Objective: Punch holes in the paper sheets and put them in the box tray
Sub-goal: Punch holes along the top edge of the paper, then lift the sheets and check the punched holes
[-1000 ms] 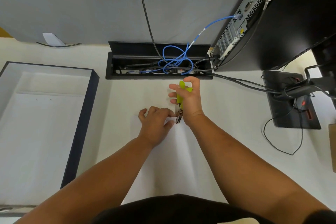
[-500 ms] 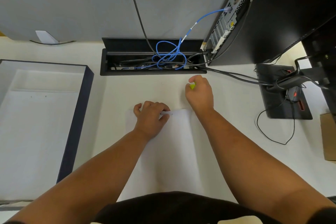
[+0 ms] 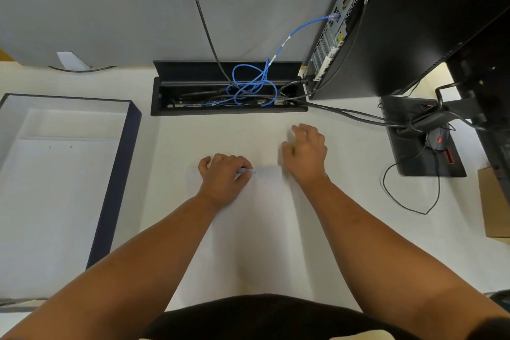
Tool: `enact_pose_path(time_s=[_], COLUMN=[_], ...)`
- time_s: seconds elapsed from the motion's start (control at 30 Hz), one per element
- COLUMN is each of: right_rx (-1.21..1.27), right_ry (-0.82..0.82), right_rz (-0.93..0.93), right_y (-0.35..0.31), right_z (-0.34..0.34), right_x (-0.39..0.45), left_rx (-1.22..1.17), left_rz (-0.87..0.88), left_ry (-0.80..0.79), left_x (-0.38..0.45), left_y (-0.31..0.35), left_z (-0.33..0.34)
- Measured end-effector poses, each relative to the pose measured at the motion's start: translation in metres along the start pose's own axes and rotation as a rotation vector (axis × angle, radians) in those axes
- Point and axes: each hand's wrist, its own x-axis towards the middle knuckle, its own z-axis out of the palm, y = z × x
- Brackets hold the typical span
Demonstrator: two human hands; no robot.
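Note:
A white paper sheet (image 3: pixel 248 229) lies on the white desk in front of me. My left hand (image 3: pixel 223 176) presses on its top edge, with fingers curled and pinching that edge. My right hand (image 3: pixel 305 152) rests palm down just beyond the sheet's top right corner. It covers the green hole punch (image 3: pixel 293 149), of which only a sliver shows. The box tray (image 3: pixel 118 174), with dark blue walls, stands at the left. White sheets (image 3: pixel 55 188) with two punched holes near their top lie inside it.
An open cable trough (image 3: pixel 229 112) with tangled blue cable sits beyond my hands. A black computer tower (image 3: pixel 414 22) and a black monitor base (image 3: pixel 408 152) with a mouse stand to the right. A thin cable loop (image 3: pixel 408 208) and a cardboard box (image 3: pixel 494 201) lie further right.
My right hand has lowered the green punch from the sheet's top edge to the desk on the right and now covers it. My left hand has stayed on the sheet.

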Motion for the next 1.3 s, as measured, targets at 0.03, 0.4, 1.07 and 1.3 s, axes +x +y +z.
enact_pose_path(time_s=[0.03,0.4,1.07,1.3], right_rx=[0.094,0.607,0.774,0.991], right_ry=[0.02,-0.292,-0.182,-0.563], right_rz=[-0.027,0.288,0.491,0.535], right_y=[-0.003,-0.016,-0.029,-0.025], right_z=[-0.001,0.008,-0.003,-0.015], right_x=[-0.004,-0.074,-0.078,-0.09], left_rx=[-0.011,-0.038,-0.83,-0.726], left_rz=[-0.009,-0.035,-0.485,-0.454], left_ry=[0.002,0.032,0.163,0.294], left_x=[0.0,-0.008,-0.096,-0.091], left_y=[0.001,-0.002,-0.022,-0.024], left_z=[-0.001,-0.015,-0.042,-0.056])
